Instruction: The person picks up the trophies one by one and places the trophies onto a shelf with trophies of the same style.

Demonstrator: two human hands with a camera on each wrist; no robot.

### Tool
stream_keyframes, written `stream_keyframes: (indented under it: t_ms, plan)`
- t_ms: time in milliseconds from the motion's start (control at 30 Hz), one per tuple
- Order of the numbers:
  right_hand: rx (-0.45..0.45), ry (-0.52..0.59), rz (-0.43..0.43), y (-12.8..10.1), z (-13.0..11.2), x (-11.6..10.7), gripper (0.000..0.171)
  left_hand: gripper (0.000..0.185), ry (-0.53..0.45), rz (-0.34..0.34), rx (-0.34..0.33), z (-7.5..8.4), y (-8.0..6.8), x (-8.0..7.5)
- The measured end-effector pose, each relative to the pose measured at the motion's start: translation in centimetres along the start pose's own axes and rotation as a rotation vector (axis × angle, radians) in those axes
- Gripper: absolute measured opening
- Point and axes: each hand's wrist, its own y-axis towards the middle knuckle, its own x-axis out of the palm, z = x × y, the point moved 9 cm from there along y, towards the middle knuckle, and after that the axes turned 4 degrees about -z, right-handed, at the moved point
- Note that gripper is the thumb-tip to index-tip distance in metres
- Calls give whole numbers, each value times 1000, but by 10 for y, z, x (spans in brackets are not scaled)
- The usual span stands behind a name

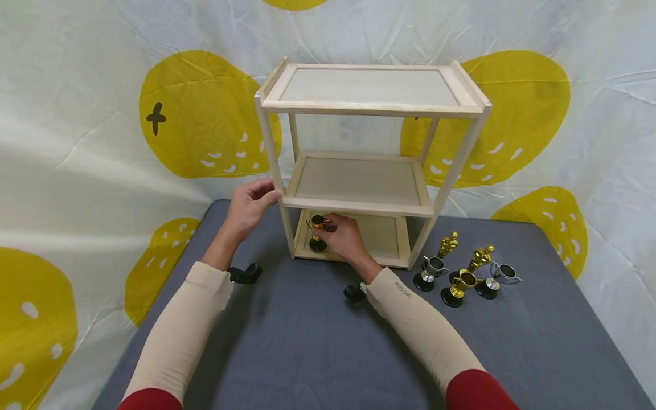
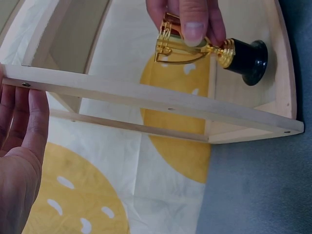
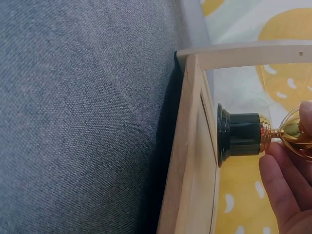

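White cloth printed with big yellow blobs [image 1: 205, 114] hangs behind a grey fabric-covered table [image 1: 307, 341]; on that table stands a pale wooden shelf unit [image 1: 369, 159] with three tiers, top and middle both bare. The left hand [image 1: 248, 205] rests against the unit's front left post [image 1: 271, 165], fingers straight and laid flat along the wood as the left wrist view shows, steadying rather than clasping. The right hand [image 1: 345, 236] reaches under the middle tier and pinches a small gold cup trophy [image 1: 318, 230] by its bowl between thumb and fingertips [image 2: 194, 22]; the trophy's black base [image 3: 236, 134] sits on the bottom shelf [image 1: 381, 239] near its front left corner, upright, and the right wrist view shows that base touching the board. Off to the right of the unit, well apart from both hands, a cluster of other small trophies [image 1: 463, 267] waits on the table, gold and silver cups and gold figures on black bases. By the look of it, the step in hand is setting this cup on the lowest tier, close to finished; the next move would seem to call for loosening the pinch without tipping the cup, then drawing the hand out clear of the middle tier's edge.
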Motion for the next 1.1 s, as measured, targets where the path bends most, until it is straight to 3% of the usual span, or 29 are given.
stream_keyframes:
  t_ms: [1100]
  plan:
    - [10,-40,-15,5,9,12,39,38,-15,-2,-2,-2,1,-1]
